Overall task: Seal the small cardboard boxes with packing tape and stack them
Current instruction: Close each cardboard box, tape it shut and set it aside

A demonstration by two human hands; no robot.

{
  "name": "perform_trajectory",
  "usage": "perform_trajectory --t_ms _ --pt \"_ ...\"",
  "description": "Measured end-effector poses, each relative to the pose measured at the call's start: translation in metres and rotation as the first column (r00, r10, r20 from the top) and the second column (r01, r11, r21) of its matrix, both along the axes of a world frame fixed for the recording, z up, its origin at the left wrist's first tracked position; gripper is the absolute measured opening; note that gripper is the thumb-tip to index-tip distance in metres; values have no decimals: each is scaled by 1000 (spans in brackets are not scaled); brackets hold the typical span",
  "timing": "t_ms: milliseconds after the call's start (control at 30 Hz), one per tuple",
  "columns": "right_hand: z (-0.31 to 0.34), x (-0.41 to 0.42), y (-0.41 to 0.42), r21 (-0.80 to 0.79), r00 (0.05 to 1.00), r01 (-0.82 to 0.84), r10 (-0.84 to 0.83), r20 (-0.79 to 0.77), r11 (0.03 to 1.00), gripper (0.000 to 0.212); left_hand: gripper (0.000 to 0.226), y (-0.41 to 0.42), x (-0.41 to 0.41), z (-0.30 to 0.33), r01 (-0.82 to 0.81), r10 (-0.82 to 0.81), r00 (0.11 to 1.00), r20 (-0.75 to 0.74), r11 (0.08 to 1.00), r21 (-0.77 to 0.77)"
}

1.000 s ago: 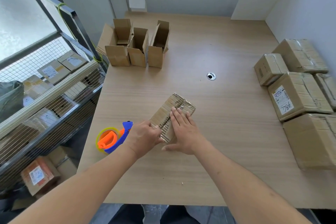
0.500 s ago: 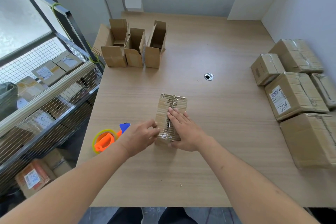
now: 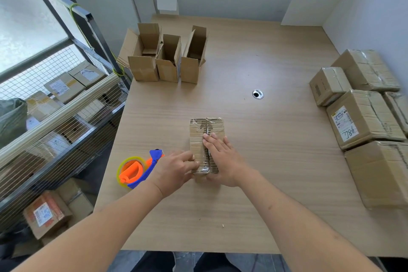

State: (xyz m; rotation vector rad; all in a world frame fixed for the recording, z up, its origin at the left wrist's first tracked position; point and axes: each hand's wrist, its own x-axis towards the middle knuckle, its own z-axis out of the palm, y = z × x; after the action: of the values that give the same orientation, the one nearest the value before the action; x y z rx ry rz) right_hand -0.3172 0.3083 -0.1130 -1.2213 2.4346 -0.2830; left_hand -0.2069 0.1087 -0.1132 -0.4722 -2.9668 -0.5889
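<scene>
Head view: the small cardboard box (image 3: 206, 137) lies flat on the tabletop (image 3: 276, 150) near its middle, long axis running from 6 to 12 o'clock, with glossy packing tape along its centre seam. The right hand (image 3: 221, 159) rests on the near half of the box, palm down, fingers straight and pressed onto the taped seam (released, grasping nothing). The left hand (image 3: 174, 170) is at the box's 8 o'clock corner, its fingers curled against the left edge, pinching the box there. Just beside that hand, at 9 o'clock from the box, a tape dispenser (image 3: 138, 169) in orange, blue and yellow lies on the tabletop. Toward 11 o'clock three open cardboard boxes (image 3: 167, 59) stand in a row, flaps up. At 3 o'clock, well apart, taped parcels (image 3: 362, 117) sit along the tabletop's right edge, one with a printed label. A round cable hole (image 3: 257, 94) lies at 1 o'clock.
</scene>
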Motion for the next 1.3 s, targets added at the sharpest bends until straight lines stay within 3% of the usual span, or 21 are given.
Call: perform_trajectory --t_ms 133,300,467,667,833,933,1167,1300 --pt "4 3 -3 -9 1000 15 -15 -8 1000 114 57 -15 0 4 68 -64 992 112 997 -32" --pt "4 15 -17 10 989 128 -126 -81 992 127 39 -12 -11 7 52 -53 997 52 999 14" --pt "-4 31 -35 50 962 219 -206 -180 975 119 57 -22 -8 12 96 -98 993 72 995 23" --pt "3 39 -49 86 941 321 -308 -137 943 123 78 -28 3 6 -99 102 993 63 994 -46" --pt "15 44 -58 151 842 539 -524 -126 829 104 66 -32 5 4 -185 207 968 142 971 -153" --pt "25 47 -62 176 775 628 -630 -51 758 108 60 -33 4 12 -236 274 933 233 955 -179" --pt "60 44 -55 128 782 624 -613 -113 771 101 58 -46 -6 44 -281 330 910 252 936 -212" --pt "91 50 -67 80 728 684 -669 -151 725 91 57 -62 -17 68 -228 276 934 226 949 -217"
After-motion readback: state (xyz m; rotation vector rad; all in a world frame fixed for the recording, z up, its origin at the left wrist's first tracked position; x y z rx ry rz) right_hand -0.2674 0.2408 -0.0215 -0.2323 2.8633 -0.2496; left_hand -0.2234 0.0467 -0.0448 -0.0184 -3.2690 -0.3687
